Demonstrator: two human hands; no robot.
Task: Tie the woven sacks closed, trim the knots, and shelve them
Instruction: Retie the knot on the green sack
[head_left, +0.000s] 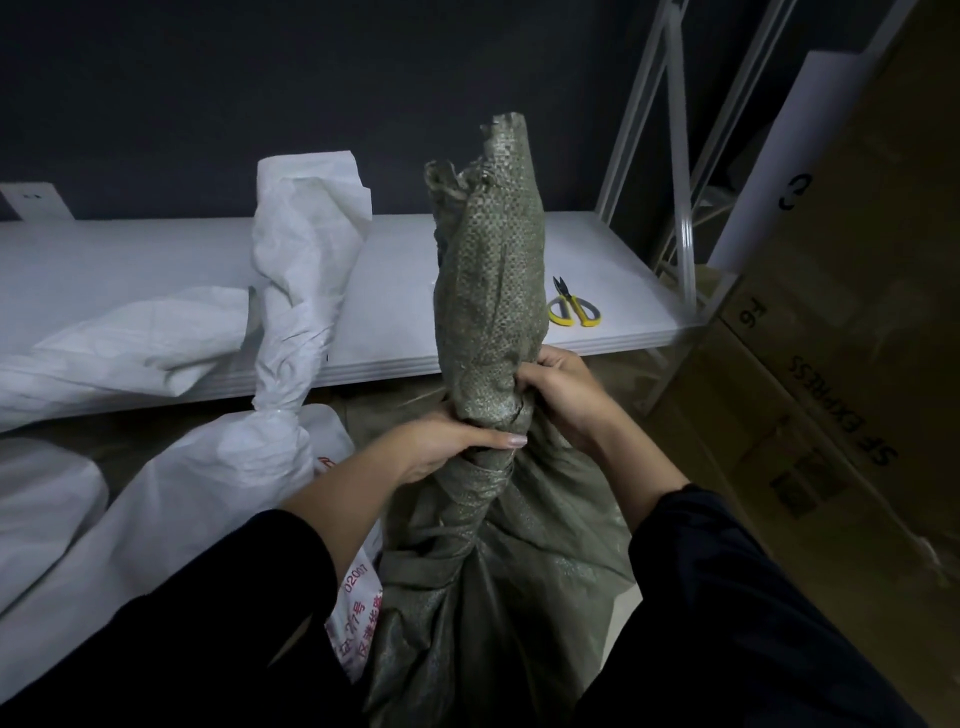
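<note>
A green woven sack (488, 291) stands in front of me with its top gathered into an upright twisted neck. My left hand (441, 447) is wrapped around the neck from the left. My right hand (561, 389) grips the same neck slightly higher from the right. To the left, a white woven sack (218, 467) with red print stands with its twisted neck (301, 291) leaning against the white shelf (156, 260). Yellow-handled scissors (571, 306) lie on the shelf just right of the green sack.
Another white sack (130, 338) lies on the shelf at the left, and one more (41, 499) sits below it. Large cardboard boxes (831, 364) fill the right side. White shelf uprights (670, 156) rise at the back right against a dark wall.
</note>
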